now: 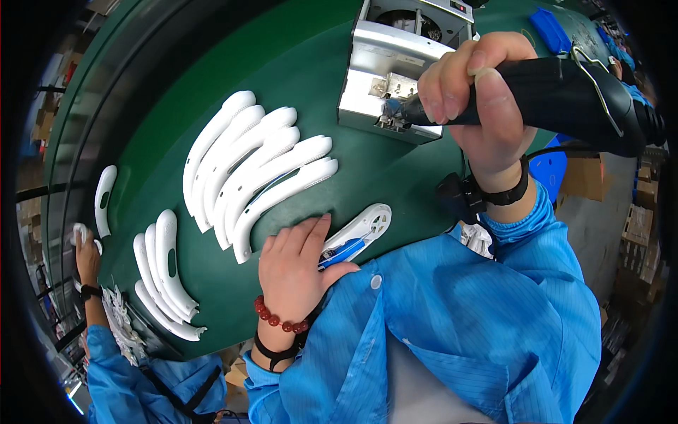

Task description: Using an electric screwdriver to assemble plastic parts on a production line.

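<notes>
My right hand (487, 99) is wrapped round a black electric screwdriver (551, 95) with a wire hanging loop. Its bit end meets the front of a silver screw feeder (402, 60); the bit itself and any screw are too small to make out. On the green table, my left hand (293, 265) holds a white curved shell (374, 218) between thumb and forefinger, other fingers lying flat. Inside that shell is a blue part (346, 251), and its near end is hidden under the palm. Several closed-looking white curved handles (261, 159) lie in a row beyond my left hand.
More white shells (159, 258) lie at the left, and one stands apart near the far edge (104, 201). A co-worker's hand (87, 258) reaches in at far left, beside clear plastic bags (123, 325). A blue tray (551, 30) sits behind the screwdriver.
</notes>
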Available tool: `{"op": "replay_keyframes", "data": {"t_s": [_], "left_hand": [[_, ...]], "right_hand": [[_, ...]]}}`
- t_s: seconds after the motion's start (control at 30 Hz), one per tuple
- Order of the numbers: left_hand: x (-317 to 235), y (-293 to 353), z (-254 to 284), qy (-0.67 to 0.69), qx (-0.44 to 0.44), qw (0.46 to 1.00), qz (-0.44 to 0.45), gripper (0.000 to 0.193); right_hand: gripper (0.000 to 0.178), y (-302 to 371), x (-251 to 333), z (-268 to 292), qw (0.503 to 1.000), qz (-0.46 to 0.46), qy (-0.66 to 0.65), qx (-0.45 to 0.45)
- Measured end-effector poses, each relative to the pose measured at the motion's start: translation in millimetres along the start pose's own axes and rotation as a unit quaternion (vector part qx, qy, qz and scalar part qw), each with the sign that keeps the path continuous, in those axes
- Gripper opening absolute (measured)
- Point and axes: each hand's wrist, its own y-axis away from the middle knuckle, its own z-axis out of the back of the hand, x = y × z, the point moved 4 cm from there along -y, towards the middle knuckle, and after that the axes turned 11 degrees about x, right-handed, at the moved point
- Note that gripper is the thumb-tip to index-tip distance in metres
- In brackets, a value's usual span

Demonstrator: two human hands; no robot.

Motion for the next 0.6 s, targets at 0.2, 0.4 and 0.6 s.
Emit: {"op": "replay_keyframes", "data": {"t_s": [0.2,0.4,0.6], "left_hand": [[6,-4,-2,0.035,-0.030,0.999,-0.012,0.062],[11,-5,-1,0.043,-0.038,0.998,-0.032,0.055],[-2,-1,1,-0.040,-0.098,0.994,0.024,0.057]], "right_hand": [[0.013,1,-4,1,1.000,-0.013,-0.002,-0.008],[0.013,0,-6,0,1.000,-0.017,-0.009,-0.012],[0.013,0,-9,-2,0.999,-0.048,-0.014,-0.013]]}}
